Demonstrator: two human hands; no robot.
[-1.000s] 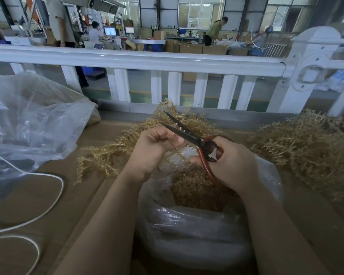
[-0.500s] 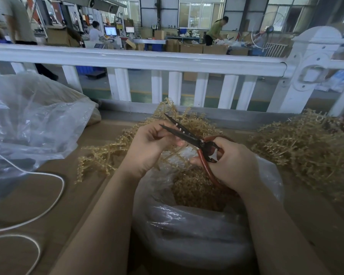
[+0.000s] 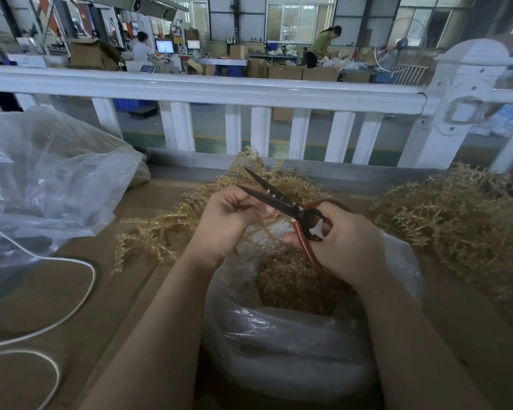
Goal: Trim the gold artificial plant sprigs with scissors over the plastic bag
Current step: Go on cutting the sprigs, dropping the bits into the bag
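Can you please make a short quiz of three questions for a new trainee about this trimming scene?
1. True or false: the blades of the scissors are apart.
2. Which hand grips the scissors? A) the left hand B) the right hand
3. Fill in: the plastic bag below the hands holds a heap of gold ____.

Key
1. True; the two dark blades spread at their tips.
2. B; the left hand pinches a gold sprig instead.
3. Trimmings.
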